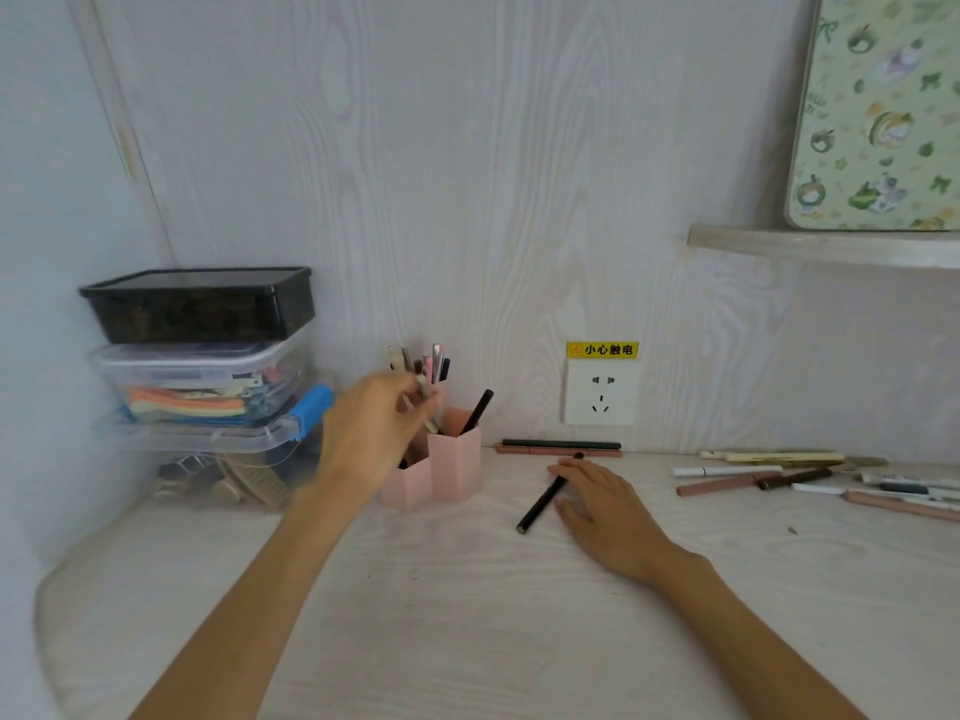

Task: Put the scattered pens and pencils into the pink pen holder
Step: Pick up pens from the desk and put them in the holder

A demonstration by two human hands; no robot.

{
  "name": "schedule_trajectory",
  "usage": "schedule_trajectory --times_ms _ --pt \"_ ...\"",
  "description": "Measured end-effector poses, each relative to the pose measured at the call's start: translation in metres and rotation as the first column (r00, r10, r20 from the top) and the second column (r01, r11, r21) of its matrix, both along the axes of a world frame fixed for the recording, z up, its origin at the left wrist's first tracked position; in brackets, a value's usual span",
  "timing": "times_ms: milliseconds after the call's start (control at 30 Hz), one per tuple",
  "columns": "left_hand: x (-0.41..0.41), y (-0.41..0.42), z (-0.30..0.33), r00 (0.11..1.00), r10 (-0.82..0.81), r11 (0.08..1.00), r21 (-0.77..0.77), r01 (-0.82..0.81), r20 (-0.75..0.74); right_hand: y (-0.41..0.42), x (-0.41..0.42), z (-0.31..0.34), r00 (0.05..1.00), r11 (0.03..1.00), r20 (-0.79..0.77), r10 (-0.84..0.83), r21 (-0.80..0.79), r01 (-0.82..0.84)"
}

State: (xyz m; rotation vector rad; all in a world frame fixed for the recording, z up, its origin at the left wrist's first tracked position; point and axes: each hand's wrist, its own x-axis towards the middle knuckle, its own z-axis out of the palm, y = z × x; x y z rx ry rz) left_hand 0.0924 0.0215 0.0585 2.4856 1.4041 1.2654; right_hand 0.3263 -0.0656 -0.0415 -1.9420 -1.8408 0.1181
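While both bare forearms reach in from the near edge, the pale wood-grain desk (467, 615) carries everything else. Right hand (602, 504) lies palm down on the desk, fingers fairly straight and relaxed, resting over the upper part of a black pen (537, 506) that lies diagonally, its lower end poking out toward the near left. Left hand (374, 433) is raised just in front of the pink hexagonal pen holder (447, 467), fingers curled and pinching a pale thin pen (430, 407) above the holder's left compartments; blur hides the exact grip. Holder stands left of centre near the wall, already bristling with several pens at the back, one black pencil (479, 412) leaning out of its right compartment.

Further right, a scattered group of white, pink and brown pens (769, 472) lies on the desk, well apart from the holder. Against the wall, a dark green pencil (561, 444) and a pink pencil (556, 451) lie side by side, below a white wall socket (601, 392) with a yellow warning label (601, 349). Far left: stacked plastic storage boxes (208, 366), black-lidded one on top. Upper right: floral green board (878, 111) standing on a shelf (821, 244).
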Motion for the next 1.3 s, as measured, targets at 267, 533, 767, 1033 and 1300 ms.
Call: schedule_trajectory --times_ms 267,533,767,1033,1300 --pt "0.015 0.000 -0.017 0.973 0.052 0.987 0.162 -0.015 -0.225 -0.002 0.000 0.004 0.984 0.981 0.125 0.125 0.132 -0.141" --pt "-0.031 -0.010 -0.069 0.944 0.060 0.990 0.103 -0.098 0.325 -0.006 -0.001 0.016 0.974 0.971 0.161 0.159 0.152 -0.184" --pt "-0.035 0.009 -0.087 0.924 0.246 0.961 -0.201 -0.193 0.292 -0.013 -0.012 0.039 0.994 0.962 -0.102 -0.037 0.264 0.063" --pt "-0.031 0.016 -0.095 0.971 0.145 0.937 -0.342 -0.074 0.188 0.007 -0.043 0.157 0.993 0.986 -0.105 0.045 0.162 -0.028" --pt "-0.032 0.015 -0.096 0.984 0.114 0.949 -0.307 -0.068 0.135 0.067 -0.089 0.204 0.943 0.944 0.311 0.121 -0.331 -0.012"
